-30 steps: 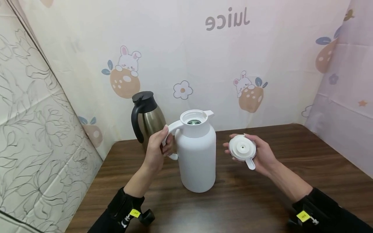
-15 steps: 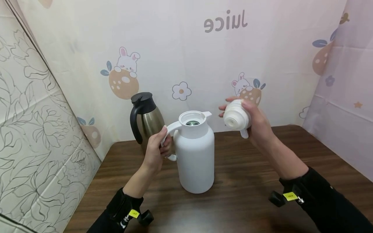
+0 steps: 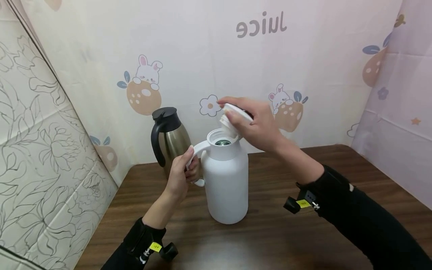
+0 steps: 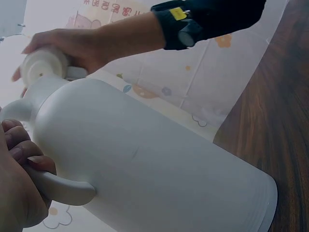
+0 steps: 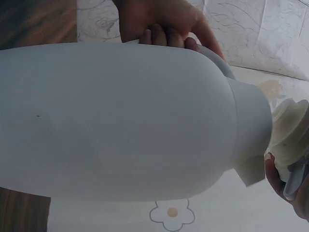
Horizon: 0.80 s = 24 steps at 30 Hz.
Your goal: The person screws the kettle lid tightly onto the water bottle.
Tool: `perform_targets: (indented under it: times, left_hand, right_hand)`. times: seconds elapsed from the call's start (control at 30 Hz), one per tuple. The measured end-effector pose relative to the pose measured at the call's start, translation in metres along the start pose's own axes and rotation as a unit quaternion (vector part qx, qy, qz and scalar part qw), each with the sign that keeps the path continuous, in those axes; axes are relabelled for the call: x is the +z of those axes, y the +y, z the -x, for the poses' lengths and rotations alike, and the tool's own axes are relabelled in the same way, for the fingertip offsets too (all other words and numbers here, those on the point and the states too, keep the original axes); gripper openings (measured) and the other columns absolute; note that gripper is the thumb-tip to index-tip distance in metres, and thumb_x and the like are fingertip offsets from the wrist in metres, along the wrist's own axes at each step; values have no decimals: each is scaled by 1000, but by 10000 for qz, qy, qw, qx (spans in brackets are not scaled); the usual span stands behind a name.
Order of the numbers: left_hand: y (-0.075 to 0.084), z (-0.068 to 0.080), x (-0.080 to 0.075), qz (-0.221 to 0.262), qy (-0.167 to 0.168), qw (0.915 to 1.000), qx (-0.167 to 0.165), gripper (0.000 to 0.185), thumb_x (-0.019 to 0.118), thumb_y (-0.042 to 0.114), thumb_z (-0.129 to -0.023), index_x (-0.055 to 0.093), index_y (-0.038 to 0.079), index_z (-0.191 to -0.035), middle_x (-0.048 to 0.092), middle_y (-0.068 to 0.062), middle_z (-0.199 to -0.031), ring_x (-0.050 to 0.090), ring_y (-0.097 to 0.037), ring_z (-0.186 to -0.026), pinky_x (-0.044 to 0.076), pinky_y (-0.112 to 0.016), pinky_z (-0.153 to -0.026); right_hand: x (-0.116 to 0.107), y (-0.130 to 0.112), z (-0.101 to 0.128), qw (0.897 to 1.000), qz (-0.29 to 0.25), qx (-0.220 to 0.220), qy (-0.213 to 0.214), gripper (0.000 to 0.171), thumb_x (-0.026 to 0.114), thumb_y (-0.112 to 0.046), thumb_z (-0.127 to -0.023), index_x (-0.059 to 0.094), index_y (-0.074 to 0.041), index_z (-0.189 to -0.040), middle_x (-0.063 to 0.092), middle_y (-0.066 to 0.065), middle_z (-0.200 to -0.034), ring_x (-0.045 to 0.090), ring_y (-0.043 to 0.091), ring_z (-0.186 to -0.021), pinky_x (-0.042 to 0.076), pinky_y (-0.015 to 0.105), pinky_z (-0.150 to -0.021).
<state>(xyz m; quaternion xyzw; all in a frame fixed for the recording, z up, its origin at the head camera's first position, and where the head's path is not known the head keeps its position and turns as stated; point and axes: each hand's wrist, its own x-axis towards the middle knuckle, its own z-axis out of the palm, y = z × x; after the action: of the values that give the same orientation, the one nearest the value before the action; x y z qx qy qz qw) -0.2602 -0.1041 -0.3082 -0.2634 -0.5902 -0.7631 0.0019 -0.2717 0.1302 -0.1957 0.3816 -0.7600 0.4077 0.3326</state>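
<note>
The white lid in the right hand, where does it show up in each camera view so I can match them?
Head view: the white lid is upper centre, tilted, gripped by the right hand just above the jug's mouth.
Left wrist view: the lid is at the upper left, at the jug's neck.
Right wrist view: the lid is at the right edge, by the spout.
Shared landmark: the white thermos jug, whose handle the left hand grips.
</note>
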Motion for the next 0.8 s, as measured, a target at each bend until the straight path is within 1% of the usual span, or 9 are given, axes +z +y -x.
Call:
perform_targets:
  times: [0.03,0.07,0.23,0.37,0.5,0.57,0.8]
  left_hand:
    - [0,0,0,-16,3,10000,-2,50,42,40,-103,33,8,-65,30,11,-50,22,-10,-44,20,-25,-43]
    - [0,0,0,-43,3,10000,-1,50,42,40,-102,33,8,-65,30,11,-50,23,-10,-44,20,-25,-43]
    - [0,0,-1,-175,13,9998,13,50,42,42,-102,35,9,-66,31,10,-51,23,-10,-44,21,-25,-43]
    - [0,0,-1,-201,-5,9998,19,50,42,42,-102,35,9,-66,30,10,-51,23,-11,-44,21,-25,-43]
    - [0,0,-1,-194,-4,9998,5,50,41,42,-102,35,9,-66,31,10,-51,23,-11,-44,21,-25,-43]
    - [0,0,-1,-182,2,9998,13,50,41,42,-102,34,8,-66,31,10,-50,23,-11,-43,21,-25,-42]
    - [0,-1,-1,-126,-21,9999,27,51,42,43,-102,33,6,-67,30,10,-50,22,-10,-43,19,-27,-42]
  right_hand:
    - [4,0,-3,9999,9,-163,-49,30,59,-18,-94,69,-11,-122,70,3,-117,63,12,-92,49,26,-72]
    - [7,1,-5,9994,23,-316,-110,30,60,-17,-94,69,-11,-121,70,2,-116,64,12,-94,50,27,-74]
    - [17,6,-11,9940,361,-852,-582,29,63,-22,-93,70,-19,-121,69,-5,-116,63,9,-101,52,29,-76]
    - [21,10,-11,9875,614,-1048,-1003,28,64,-29,-93,70,-23,-121,67,-9,-116,62,8,-104,53,28,-78]
    - [23,13,-9,9807,842,-1211,-1286,30,63,-34,-94,69,-24,-121,66,-10,-117,62,4,-105,53,25,-78]
    - [23,14,-9,9768,952,-1316,-1392,31,63,-35,-94,69,-24,-121,66,-9,-117,61,3,-104,52,24,-77]
    - [24,15,-11,9674,1113,-1598,-1622,30,64,-32,-91,71,-22,-118,66,-4,-114,62,8,-100,52,28,-76]
